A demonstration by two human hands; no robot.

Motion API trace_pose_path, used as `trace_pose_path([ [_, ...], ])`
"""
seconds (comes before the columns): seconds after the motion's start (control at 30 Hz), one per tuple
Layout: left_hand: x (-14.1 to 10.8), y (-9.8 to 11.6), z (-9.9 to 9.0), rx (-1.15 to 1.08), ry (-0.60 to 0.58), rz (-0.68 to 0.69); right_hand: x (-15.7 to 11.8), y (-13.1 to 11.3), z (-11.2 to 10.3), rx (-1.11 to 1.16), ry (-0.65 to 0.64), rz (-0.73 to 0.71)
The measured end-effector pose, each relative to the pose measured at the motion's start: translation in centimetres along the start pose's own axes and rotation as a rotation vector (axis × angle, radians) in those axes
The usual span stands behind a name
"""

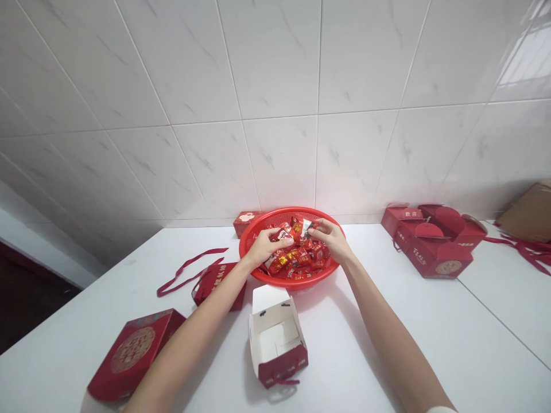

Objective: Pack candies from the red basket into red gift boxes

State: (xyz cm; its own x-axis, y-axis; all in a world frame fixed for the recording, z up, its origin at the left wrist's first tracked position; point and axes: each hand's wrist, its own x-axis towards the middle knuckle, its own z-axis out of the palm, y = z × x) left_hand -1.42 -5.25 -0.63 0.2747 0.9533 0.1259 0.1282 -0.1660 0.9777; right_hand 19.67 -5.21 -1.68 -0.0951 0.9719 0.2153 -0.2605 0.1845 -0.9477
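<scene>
Both hands are inside a red plastic basket filled with wrapped candies. At the basket's left side, my left hand is closed on a red candy with a white patch. Across from it, my right hand pinches a red and white wrapped candy between thumb and fingers. In front of the basket stands an open gift box, dark red outside and white inside, its lid flap raised toward the basket. No candy shows in the box.
Left of my left forearm lie a closed red gift box, another red box and a loose ribbon. Several red boxes stand right, near more ribbons and a cardboard box. A tiled wall bounds the white table.
</scene>
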Motion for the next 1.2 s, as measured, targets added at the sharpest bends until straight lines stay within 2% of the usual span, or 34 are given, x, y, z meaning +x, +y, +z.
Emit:
trace_pose_path([
  [0.1, -0.2, 0.2, 0.1, -0.042, 0.026, 0.016, -0.3, -0.4, 0.2, 0.000, -0.063, 0.026],
  [0.23, -0.4, 0.4, 0.1, -0.006, -0.006, 0.023, -0.3, -0.4, 0.2, 0.003, -0.116, 0.040],
  [0.43, 0.0, 0.1, 0.0, 0.084, -0.043, -0.072, 0.8, 0.4, -0.4, 0.204, 0.097, 0.090],
  [0.63, 0.7, -1.0, -0.3, 0.272, -0.105, -0.140, 1.5, 0.3, -0.8, 0.376, 0.184, 0.077],
  [0.77, 1.6, -1.1, -0.8, 0.475, -0.292, -0.215, 1.7, 0.5, -0.7, 0.461, 0.250, 0.079],
  [0.83, 2.4, -0.9, -0.6, 0.578, -0.372, -0.166, 1.9, 0.7, -0.7, 0.489, 0.279, 0.077],
  [0.93, 3.9, -0.7, 0.8, 0.686, -0.439, -0.033, 2.1, 0.9, -0.8, 0.501, 0.310, 0.064],
  [1.07, 5.9, -1.1, 4.5, 0.813, -0.611, 0.097, 2.2, 1.0, -0.9, 0.483, 0.304, 0.050],
  [1.13, 6.8, -1.5, 6.4, 0.964, -0.718, 0.099, 2.2, 1.0, -0.9, 0.490, 0.301, 0.056],
  [1.2, 7.6, -1.8, 7.5, 1.079, -0.753, 0.073, 2.0, 0.9, -0.8, 0.497, 0.308, 0.063],
])
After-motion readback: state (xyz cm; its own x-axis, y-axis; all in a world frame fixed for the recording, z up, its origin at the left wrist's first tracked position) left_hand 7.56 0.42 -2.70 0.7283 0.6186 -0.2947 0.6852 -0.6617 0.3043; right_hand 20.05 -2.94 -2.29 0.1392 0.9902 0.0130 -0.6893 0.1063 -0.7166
